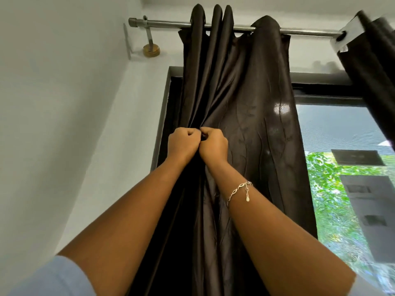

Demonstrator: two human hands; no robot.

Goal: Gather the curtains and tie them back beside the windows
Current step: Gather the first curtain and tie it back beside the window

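Pinching the curtain (245, 92), left hand (183, 144) beside right hand (213, 144).

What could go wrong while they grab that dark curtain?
Both the left hand and right hand pinch only a small fold of the dark curtain, so it might slip loose. A hard tug could strain the curtain rod and its wall bracket. The dangling bracelet might snag on the fabric.

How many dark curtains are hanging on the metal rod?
2. One dark brown glossy fabric curtain hangs gathered at the left of the glass window; another dark fabric curtain hangs at the upper right, partly out of view. Others may be hidden.
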